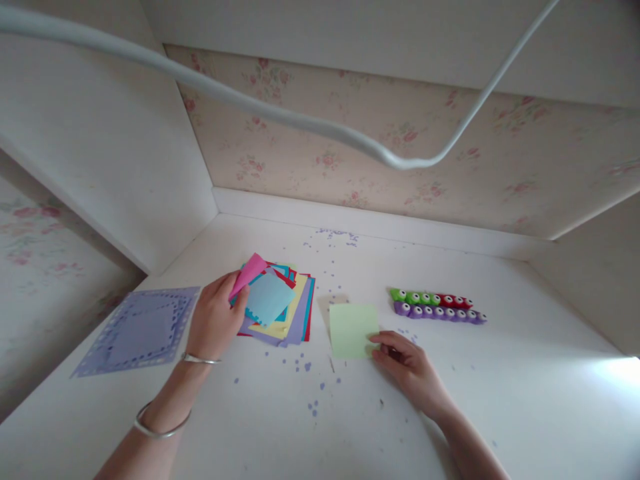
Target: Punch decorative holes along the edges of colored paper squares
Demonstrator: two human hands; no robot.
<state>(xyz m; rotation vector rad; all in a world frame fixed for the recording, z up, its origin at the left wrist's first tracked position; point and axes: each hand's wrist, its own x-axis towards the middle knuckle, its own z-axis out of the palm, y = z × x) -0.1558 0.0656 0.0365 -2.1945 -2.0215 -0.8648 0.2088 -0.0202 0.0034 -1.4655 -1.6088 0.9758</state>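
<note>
My left hand (219, 319), with two bangles on its wrist, pinches a pink sheet of paper (249, 272) at the left side of a stack of coloured papers (301, 313). The pink sheet is raised and tilted. Uppermost on the stack beside it lies a light blue sheet (270, 297) with small notches along its lower edge. A pale green square of paper (353, 331) is to the right of the stack. My right hand (406, 367) grips its right edge between thumb and fingers.
Purple punched sheets (140, 330) lie at the left. Green, red and purple punches with eye shapes (437, 307) stand in two rows at the right. Small purple paper bits (307, 367) are scattered over the white table (280, 427). A white cable (300, 121) hangs across the view.
</note>
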